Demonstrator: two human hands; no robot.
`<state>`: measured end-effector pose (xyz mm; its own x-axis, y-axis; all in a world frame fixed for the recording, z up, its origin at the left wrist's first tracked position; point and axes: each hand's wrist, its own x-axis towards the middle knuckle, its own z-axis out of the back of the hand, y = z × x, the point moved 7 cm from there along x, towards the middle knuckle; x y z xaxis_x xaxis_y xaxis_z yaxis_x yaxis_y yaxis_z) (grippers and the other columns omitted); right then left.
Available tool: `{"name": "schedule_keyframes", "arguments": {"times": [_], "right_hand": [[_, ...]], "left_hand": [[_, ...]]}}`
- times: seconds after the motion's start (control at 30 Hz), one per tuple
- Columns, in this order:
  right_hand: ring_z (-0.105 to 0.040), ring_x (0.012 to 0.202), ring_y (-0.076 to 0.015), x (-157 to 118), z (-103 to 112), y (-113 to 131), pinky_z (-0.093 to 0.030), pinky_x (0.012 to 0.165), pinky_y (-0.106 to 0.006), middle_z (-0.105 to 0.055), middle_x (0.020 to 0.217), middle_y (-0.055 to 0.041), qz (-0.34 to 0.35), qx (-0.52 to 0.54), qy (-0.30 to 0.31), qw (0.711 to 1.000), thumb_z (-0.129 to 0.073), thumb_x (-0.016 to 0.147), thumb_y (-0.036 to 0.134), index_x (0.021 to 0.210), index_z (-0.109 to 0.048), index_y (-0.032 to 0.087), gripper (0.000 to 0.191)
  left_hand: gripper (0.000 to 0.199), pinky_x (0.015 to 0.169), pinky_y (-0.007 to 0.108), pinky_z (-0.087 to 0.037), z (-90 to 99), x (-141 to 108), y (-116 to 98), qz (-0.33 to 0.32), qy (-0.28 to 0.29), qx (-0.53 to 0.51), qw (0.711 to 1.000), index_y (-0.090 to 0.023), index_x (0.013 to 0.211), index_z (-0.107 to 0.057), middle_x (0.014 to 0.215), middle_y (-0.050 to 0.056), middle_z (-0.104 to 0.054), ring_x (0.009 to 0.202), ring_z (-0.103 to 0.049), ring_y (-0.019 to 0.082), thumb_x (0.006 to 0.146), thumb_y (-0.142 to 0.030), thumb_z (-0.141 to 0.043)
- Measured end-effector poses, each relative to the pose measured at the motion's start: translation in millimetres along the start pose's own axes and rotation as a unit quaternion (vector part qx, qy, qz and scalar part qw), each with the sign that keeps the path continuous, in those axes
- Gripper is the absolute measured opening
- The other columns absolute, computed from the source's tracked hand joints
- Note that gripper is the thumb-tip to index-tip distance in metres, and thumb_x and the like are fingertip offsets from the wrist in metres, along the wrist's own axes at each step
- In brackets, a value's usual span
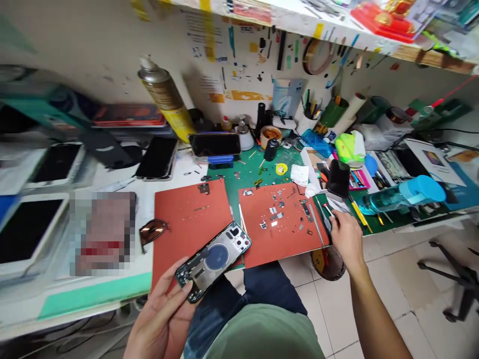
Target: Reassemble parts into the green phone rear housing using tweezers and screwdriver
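Note:
In my left hand [168, 309] is an opened phone housing [204, 274], gripped at its lower end between thumb and fingers. It is tilted, its inner side facing up, with a dark round pad in the middle and camera openings at the far corner. My right hand [346, 239] is closed over several slim hand tools [325, 212] at the right edge of the red mat; what its fingertips pinch is hidden. Small phone parts and screws [277, 215] lie spread on the right red mat [262, 249], left of that hand.
A second red mat [187, 199] lies to the left, with sunglasses [153, 232] at its edge. Tablets [30, 224] lie farther left. A blue bottle [400, 194] lies at right. A spray can [166, 94] and a propped phone [215, 144] stand behind. Overhead runs a shelf [292, 20].

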<state>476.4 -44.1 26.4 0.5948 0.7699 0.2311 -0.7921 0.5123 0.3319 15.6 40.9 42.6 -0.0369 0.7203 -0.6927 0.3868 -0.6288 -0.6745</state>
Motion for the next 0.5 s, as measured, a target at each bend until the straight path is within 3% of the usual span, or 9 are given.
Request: {"name": "schedule_keyframes", "arguments": {"times": [0.13,0.23,0.27,0.3,0.33,0.4,0.43,0.5], "right_hand": [[-0.067,0.101,-0.0371,-3,10,2,-0.053,0.095,-0.053,-0.078,0.106,-0.0237,0.006,0.016,-0.031,0.999,-0.047,0.108,0.042,0.111,-0.081,0.013,0.044],[-0.070,0.106,-0.0369,-34,25,38,-0.053,0.097,-0.052,-0.080,0.112,-0.0235,-0.005,0.051,-0.053,0.997,-0.048,0.111,0.052,0.114,-0.081,0.015,0.050],[-0.072,0.103,-0.0342,-50,23,56,-0.055,0.094,-0.047,-0.081,0.111,-0.0205,-0.030,0.130,-0.017,0.991,-0.054,0.109,0.056,0.114,-0.081,0.017,0.048],[-0.074,0.094,-0.0299,-70,12,79,-0.057,0.086,-0.042,-0.082,0.108,-0.0165,-0.062,0.232,0.063,0.969,-0.060,0.107,0.061,0.113,-0.082,0.021,0.046],[-0.074,0.080,-0.0253,-94,-5,108,-0.057,0.075,-0.037,-0.083,0.101,-0.0132,-0.095,0.332,0.176,0.922,-0.063,0.105,0.065,0.112,-0.082,0.022,0.048],[-0.067,0.057,-0.0171,-146,-35,172,-0.052,0.061,-0.032,-0.082,0.096,-0.0102,-0.147,0.472,0.379,0.782,-0.066,0.101,0.073,0.120,-0.079,0.020,0.058],[-0.066,0.055,-0.0142,-166,-45,200,-0.049,0.059,-0.030,-0.082,0.100,-0.0099,-0.163,0.513,0.430,0.724,-0.068,0.099,0.075,0.125,-0.077,0.020,0.062],[-0.064,0.051,-0.0109,-188,-58,236,-0.040,0.052,-0.025,-0.080,0.101,-0.0087,-0.195,0.563,0.466,0.654,-0.072,0.094,0.079,0.122,-0.076,0.019,0.066]], "left_hand": [[0.076,0.105,0.037,-0.069,16.9,-1,8,-0.024,-0.013,-0.046,0.999,-0.020,0.130,-0.075,0.132,0.013,-0.083,0.124,-0.080,0.035,0.060,-0.021,-0.105],[0.069,0.103,0.031,-0.068,28.1,1,21,-0.039,-0.020,-0.082,0.996,-0.021,0.125,-0.075,0.128,0.011,-0.083,0.123,-0.079,0.029,0.062,-0.018,-0.104],[0.067,0.101,0.029,-0.067,30.8,1,26,-0.046,-0.024,-0.094,0.994,-0.021,0.123,-0.075,0.126,0.010,-0.084,0.120,-0.080,0.027,0.063,-0.019,-0.103],[0.065,0.099,0.027,-0.067,32.2,1,31,-0.050,-0.025,-0.104,0.993,-0.022,0.122,-0.074,0.123,0.009,-0.084,0.117,-0.080,0.024,0.063,-0.019,-0.103],[0.065,0.096,0.026,-0.066,32.7,0,36,-0.053,-0.026,-0.111,0.992,-0.023,0.122,-0.074,0.120,0.008,-0.084,0.113,-0.080,0.023,0.064,-0.020,-0.103],[0.070,0.093,0.025,-0.065,30.6,-2,47,-0.055,-0.020,-0.115,0.992,-0.028,0.130,-0.072,0.115,0.004,-0.084,0.106,-0.081,0.020,0.067,-0.023,-0.103],[0.075,0.093,0.025,-0.064,28.5,-4,52,-0.055,-0.014,-0.115,0.992,-0.031,0.137,-0.070,0.113,0.002,-0.084,0.105,-0.080,0.019,0.069,-0.025,-0.103],[0.088,0.096,0.027,-0.063,23.3,-8,62,-0.054,0.002,-0.121,0.991,-0.037,0.150,-0.062,0.114,0.002,-0.084,0.106,-0.080,0.019,0.073,-0.029,-0.102]]}}
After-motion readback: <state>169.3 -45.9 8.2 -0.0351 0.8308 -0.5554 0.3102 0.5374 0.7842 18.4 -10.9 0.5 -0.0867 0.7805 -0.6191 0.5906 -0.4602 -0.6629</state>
